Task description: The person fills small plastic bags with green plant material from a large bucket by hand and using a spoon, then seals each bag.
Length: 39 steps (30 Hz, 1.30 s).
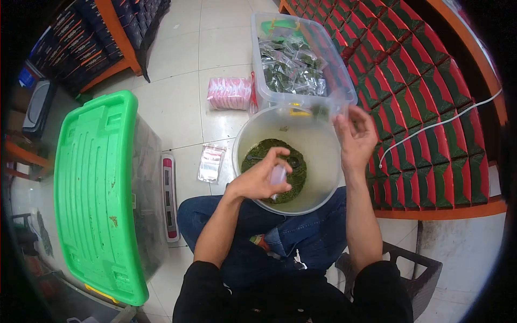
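Between my knees stands a round translucent tub with dark green dried leaf material at its bottom. Over the tub, my left hand is curled around a small clear plastic item. At the tub's right rim my right hand is raised, its fingertips closed on the edge of something clear, like a small plastic bag. Behind the tub, a clear bin holds many small filled bags. A dark handle-like object lies on the leaves, partly hidden by my left hand.
A large bin with a green lid stands at left, beside a narrow pink-and-white device. Pink-striped packs and flat clear bags lie on the floor. Red and green packets fill a rack at right, crossed by a white cable.
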### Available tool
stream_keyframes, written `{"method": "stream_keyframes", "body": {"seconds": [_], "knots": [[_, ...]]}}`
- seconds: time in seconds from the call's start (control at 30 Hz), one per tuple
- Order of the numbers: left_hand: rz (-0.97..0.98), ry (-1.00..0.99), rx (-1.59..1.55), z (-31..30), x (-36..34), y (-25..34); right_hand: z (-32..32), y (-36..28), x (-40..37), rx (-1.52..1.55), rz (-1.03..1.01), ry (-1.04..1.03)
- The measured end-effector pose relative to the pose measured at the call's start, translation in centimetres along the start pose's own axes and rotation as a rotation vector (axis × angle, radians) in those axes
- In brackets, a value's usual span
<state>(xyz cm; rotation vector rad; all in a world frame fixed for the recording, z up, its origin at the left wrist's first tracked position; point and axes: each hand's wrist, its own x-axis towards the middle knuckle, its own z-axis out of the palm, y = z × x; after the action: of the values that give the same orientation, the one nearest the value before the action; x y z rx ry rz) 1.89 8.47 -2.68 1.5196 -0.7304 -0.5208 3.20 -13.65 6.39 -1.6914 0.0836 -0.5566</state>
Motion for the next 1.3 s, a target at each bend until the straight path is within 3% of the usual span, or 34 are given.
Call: {"method": "stream_keyframes", "body": {"seconds": [0.03,0.07,0.13,0.2,0.3,0.37,0.4,0.43,0.47,0.5,0.53,0.57,0.6,0.73,0.8,0.83,0.9,0.93,0.97,1.1,1.17,1.2,1.23,1.3], "knots": [[0.003,0.002,0.004,0.1,0.1,-0.1,0.9,-0.8,0.3,0.221,-0.161,0.146],[-0.058,-0.081,-0.204,0.1,0.2,0.0,1.2,-0.1,-0.4,0.152,-0.152,0.123],[-0.106,-0.135,-0.447,0.3,0.5,0.3,0.2,0.1,-2.8,-0.141,-0.072,-0.391],[-0.133,-0.093,-0.425,0.1,0.5,0.6,1.1,-0.5,-5.4,-0.345,-0.090,-0.612],[-0.240,-0.073,-0.340,-0.3,0.0,2.5,0.9,3.0,-6.5,-0.302,-0.286,-0.579],[-0.369,-0.116,-0.205,-0.4,-0.2,4.2,1.3,2.8,-6.8,-0.215,-0.183,-0.502],[-0.163,-0.103,-0.201,0.5,0.0,1.9,1.4,2.6,-6.6,-0.095,-0.126,-0.376],[-0.157,-0.103,-0.201,1.0,0.2,1.4,1.4,2.4,-6.3,0.023,-0.069,-0.250],[-0.043,0.103,-0.054,1.4,0.3,1.1,0.9,2.0,-5.3,-0.035,-0.115,-0.240],[0.070,0.308,0.096,1.7,0.6,1.0,0.2,1.2,-4.3,-0.033,-0.120,-0.242],[0.149,0.456,-0.026,1.9,1.1,1.4,-0.6,0.3,-3.4,-0.296,-0.256,-0.403],[0.149,0.457,-0.025,1.7,1.0,0.9,-0.9,-0.2,-3.0,-0.563,-0.390,-0.561],[0.143,0.396,-0.011,1.3,1.0,0.7,-0.9,0.2,-3.0,-0.524,-0.359,-0.631],[0.045,0.384,-0.006,1.3,0.7,0.5,0.3,-0.6,-4.3,-0.630,-0.425,-0.613],[-0.022,0.381,-0.034,1.0,0.5,0.6,1.1,-1.9,-5.3,-0.818,-0.383,-0.275],[-0.034,0.395,0.025,0.9,0.4,0.8,1.2,-1.8,-5.5,-0.811,-0.387,-0.278],[-0.053,0.405,0.078,1.1,0.3,1.1,0.9,-1.3,-6.1,-0.565,0.036,-0.647],[-0.095,0.355,0.001,1.2,0.3,1.3,0.8,-0.4,-6.2,-0.585,-0.111,-0.647],[-0.134,0.310,-0.075,1.2,0.4,1.4,0.6,-0.3,-6.1,-0.585,-0.108,-0.651],[-0.065,0.254,-0.372,0.9,0.4,2.3,-0.1,-1.1,-5.1,-0.434,0.158,-0.785],[-0.185,0.093,-0.434,0.9,0.2,2.9,-0.1,-1.2,-5.3,-0.391,0.262,-0.828],[-0.198,0.127,-0.140,1.1,0.3,3.7,0.4,-1.1,-5.7,-0.547,0.138,-0.765],[-0.201,0.123,-0.143,1.8,0.6,2.8,0.7,-1.0,-6.0,-0.699,0.014,-0.697],[0.183,0.574,0.335,3.2,1.1,1.2,1.0,-1.1,-6.1,-0.791,0.033,-0.619]]}}
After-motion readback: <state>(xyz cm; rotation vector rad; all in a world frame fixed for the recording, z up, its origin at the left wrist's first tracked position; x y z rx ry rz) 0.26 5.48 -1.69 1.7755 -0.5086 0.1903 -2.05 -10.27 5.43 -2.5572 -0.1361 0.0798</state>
